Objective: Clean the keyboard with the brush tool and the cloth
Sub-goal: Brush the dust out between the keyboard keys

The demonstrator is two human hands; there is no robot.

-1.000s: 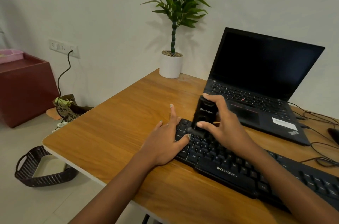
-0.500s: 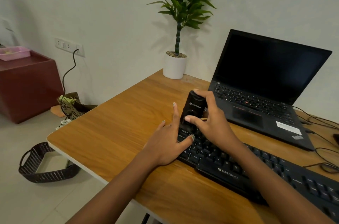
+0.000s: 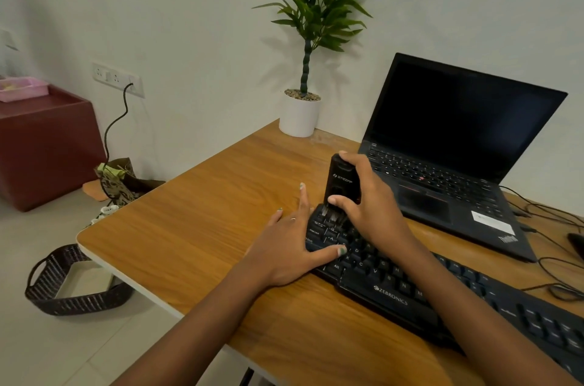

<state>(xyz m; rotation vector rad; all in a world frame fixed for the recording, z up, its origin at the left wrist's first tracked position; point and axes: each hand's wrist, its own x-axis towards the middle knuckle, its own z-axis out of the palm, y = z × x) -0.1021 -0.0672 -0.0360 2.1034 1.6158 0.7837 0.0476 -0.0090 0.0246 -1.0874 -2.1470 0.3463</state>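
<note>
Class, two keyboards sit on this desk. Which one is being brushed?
The separate black keyboard nearest the person: the right hand holds the brush tool on its left end. The laptop behind goes untouched.

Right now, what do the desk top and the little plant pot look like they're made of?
Desk top: wood or wood-look laminate, visible grain with a soft sheen; which of the two I can't tell. Plant pot: smooth plain white, probably ceramic or plastic.
</note>
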